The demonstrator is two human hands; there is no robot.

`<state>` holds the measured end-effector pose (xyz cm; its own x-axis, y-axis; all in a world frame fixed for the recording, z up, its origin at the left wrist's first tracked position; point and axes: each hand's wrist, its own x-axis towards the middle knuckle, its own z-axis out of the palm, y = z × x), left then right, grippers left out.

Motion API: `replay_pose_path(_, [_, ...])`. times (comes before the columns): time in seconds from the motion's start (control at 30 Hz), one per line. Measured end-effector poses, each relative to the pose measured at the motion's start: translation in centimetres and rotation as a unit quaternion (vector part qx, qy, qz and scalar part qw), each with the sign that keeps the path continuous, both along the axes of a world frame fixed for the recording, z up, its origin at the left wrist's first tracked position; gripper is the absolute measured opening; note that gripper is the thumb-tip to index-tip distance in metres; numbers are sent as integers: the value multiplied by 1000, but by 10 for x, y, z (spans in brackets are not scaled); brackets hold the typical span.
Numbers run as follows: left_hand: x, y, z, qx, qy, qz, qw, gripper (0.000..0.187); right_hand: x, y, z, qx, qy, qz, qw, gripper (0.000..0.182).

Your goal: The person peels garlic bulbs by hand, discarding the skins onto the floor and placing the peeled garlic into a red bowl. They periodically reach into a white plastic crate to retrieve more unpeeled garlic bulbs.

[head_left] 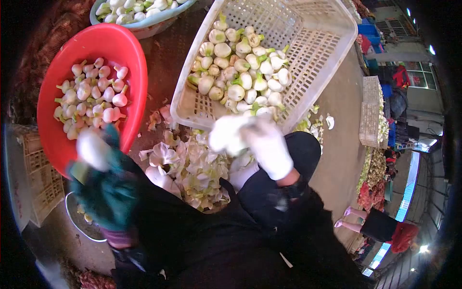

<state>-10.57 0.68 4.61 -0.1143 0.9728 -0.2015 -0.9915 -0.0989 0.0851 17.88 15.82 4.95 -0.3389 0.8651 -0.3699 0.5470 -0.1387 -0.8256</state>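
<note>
My left hand, in a green glove, is closed around a white garlic bulb, with a pale yellow-green end showing by the thumb side. It overlaps the near rim of a red basin, where peeled bulbs with pinkish skins are heaped. Motion blurs my right hand, gloved in white, at the near edge of a white plastic crate. A smeared white shape lies at its fingers; I cannot tell whether it is held. Garlic bulbs with short green stems fill the crate's middle.
Loose garlic skins are piled on the floor between my legs. A pale blue basin of white bulbs stands at the top left. Another crate is at the left, and stacked crates stand right. A person is farther off.
</note>
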Motion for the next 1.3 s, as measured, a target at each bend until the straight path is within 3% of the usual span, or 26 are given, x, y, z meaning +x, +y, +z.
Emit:
replay_pose_path(0.03, [-11, 4, 5, 1, -43, 83, 996, 65, 5, 2, -12, 39, -133, 138, 981, 30])
replay_pose_path(0.07, [-15, 7, 5, 4, -44, 85, 995, 65, 14, 13, -23, 149, -271, 215, 926, 31])
replay_pose_path(0.1, [-18, 6, 5, -26, -29, 84, 996, 67, 23, 27, -28, 250, -398, 284, 836, 33])
replay_pose_path(0.17, [-15, 3, 3, -56, -11, 88, 994, 69, 27, 55, -29, 233, -503, 225, 801, 32])
replay_pose_path(0.23, [9, 4, -10, 24, 10, -23, 999, 67, 45, 80, -62, 198, -567, 233, 765, 32])
replay_pose_path(0.37, [60, 4, -15, -36, 115, -58, 991, 62, 41, 82, -74, 131, -516, 335, 777, 36])
replay_pose_path(0.4, [68, 3, -18, -66, 157, -94, 981, 59, 36, 78, -67, 96, -468, 293, 828, 38])
replay_pose_path(0.47, [81, 4, -21, -103, 198, -124, 967, 55, 33, 65, -57, 67, -303, 241, 919, 43])
replay_pose_path(0.53, [93, 4, -20, -149, 301, -149, 930, 54, 23, 43, -46, 17, -105, 210, 972, 44])
replay_pose_path(0.57, [100, 6, -20, -147, 306, -156, 928, 54, 7, 25, -19, -38, -52, 189, 980, 43])
replay_pose_path(0.63, [112, 10, -20, -144, 321, -159, 922, 57, -10, -8, -6, -26, 50, 196, 979, 45])
replay_pose_path(0.83, [115, -1, -14, -155, 398, -136, 894, 52, -21, -52, 25, -71, 66, 161, 982, 39])
replay_pose_path(0.93, [120, -8, -18, -153, 461, -98, 868, 52, -24, -57, 31, 2, -16, 207, 978, 35])
replay_pose_path(1.0, [125, -11, -27, -128, 594, 4, 794, 53, -22, -67, 27, 176, -96, 207, 958, 28])
replay_pose_path(1.03, [126, -12, -26, -126, 595, 4, 794, 53, -22, -70, 25, 177, -97, 206, 957, 28])
replay_pose_path(1.1, [128, -13, -26, -125, 662, 35, 738, 55, -22, -77, 23, 308, -128, 212, 919, 19])
replay_pose_path(1.2, [129, -17, -25, -139, 698, 37, 701, 54, -23, -83, 24, 325, -156, 218, 907, 17])
replay_pose_path(1.3, [128, -21, -25, -148, 666, 16, 731, 52, -24, -84, 25, 328, -170, 231, 900, 15])
